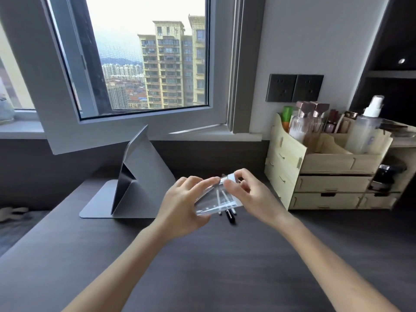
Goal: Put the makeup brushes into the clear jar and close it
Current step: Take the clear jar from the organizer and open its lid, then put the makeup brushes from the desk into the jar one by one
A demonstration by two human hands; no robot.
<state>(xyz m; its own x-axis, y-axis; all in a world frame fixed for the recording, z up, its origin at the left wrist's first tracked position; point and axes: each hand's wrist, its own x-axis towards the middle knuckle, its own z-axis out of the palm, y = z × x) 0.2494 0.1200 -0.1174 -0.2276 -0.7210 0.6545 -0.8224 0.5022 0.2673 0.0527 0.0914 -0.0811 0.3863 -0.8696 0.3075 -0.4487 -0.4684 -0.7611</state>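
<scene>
A: Where's the jar [213, 200]?

B: Off the desk [225, 266], tipped on its side between both hands. The left hand [182, 208] cups its body, fingers curled round it. The right hand [245, 194] pinches the pale lid [230, 177] at the far end, thumb against forefinger.

A: Brushes in?

B: No. The brushes [229, 216] lie on the desk just under the jar; the thin white lines seen through the clear wall look like their handles behind it, though blur leaves that unsure.

A: So how far along?

B: Early, I'd judge: lid on or half off, I cannot tell which. Loading and closing both remain. The organizer [326, 176] sits well right, the stand [135, 176] left.
</scene>
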